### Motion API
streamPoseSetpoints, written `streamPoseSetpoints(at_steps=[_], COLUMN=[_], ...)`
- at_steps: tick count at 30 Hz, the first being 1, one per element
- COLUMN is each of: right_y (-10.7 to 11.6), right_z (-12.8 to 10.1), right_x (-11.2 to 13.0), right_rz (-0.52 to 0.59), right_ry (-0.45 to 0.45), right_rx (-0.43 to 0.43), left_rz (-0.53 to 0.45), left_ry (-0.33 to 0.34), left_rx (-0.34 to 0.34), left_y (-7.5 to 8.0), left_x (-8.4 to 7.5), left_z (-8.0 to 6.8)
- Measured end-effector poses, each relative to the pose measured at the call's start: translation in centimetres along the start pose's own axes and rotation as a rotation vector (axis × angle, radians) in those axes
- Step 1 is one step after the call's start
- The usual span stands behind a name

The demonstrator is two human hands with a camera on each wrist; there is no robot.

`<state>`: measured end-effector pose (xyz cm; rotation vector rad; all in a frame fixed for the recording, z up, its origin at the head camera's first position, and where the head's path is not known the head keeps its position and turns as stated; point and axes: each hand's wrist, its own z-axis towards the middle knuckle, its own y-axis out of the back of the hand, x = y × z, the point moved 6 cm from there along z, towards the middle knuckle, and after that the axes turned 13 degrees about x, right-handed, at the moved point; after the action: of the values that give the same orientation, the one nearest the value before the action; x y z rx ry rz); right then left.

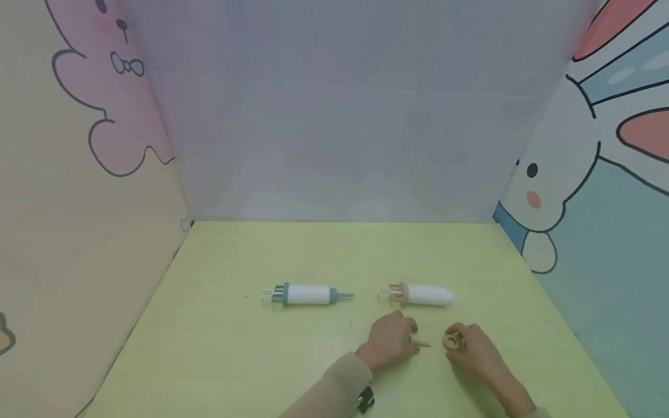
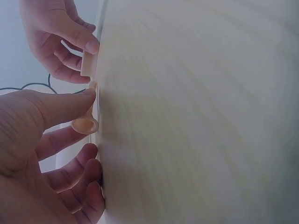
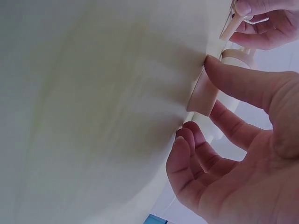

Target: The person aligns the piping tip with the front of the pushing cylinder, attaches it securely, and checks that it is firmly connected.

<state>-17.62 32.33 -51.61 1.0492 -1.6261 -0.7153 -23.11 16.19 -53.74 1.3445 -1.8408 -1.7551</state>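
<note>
My left hand (image 1: 388,339) pinches a small tan nozzle (image 1: 421,343) between thumb and fingers. The nozzle's narrow tip points right, and its flared, hollow end shows in the left wrist view. Just to the right, my right hand (image 1: 477,352) grips a tan ring-shaped collar (image 1: 448,342) by its sides, its opening turned toward the left hand. A short gap separates the two pieces, both low over the table. Behind the hands lies a white syringe-like tube (image 1: 428,295) with a tan collar and a loop handle at its left end; its right end is bare white.
Left of that tube lies a similar one (image 1: 309,294) with blue-green end parts and a thin blue-green nozzle pointing right. Both rest on the pale yellow table (image 1: 209,348). A plain back wall (image 1: 340,116) and side panels with cartoon animals enclose the table.
</note>
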Motion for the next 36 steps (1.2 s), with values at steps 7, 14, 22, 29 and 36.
streamPoseSetpoints(at_steps=[7, 14, 22, 29, 36], right_y=[-0.3, -0.6, -0.3, 0.1, 0.2], right_z=[-0.1, 0.2, 0.1, -0.2, -0.1], right_x=[0.0, 0.2, 0.7, 1.0, 1.8], right_rz=[-0.004, -0.009, 0.001, 0.046, 0.109], right_ry=[0.033, 0.021, 0.010, 0.031, 0.063], right_rx=[-0.035, -0.016, -0.003, -0.032, -0.032], left_rz=[-0.044, -0.075, -0.177, -0.237, -0.253], left_ry=[-0.008, -0.068, -0.115, -0.136, -0.153], left_rx=[0.005, -0.021, -0.013, -0.056, -0.117], left_y=[0.1, 0.2, 0.5, 1.1, 2.1], left_x=[0.2, 0.7, 1.0, 2.1, 3.9], left_z=[-0.2, -0.8, -1.0, -1.5, -2.6])
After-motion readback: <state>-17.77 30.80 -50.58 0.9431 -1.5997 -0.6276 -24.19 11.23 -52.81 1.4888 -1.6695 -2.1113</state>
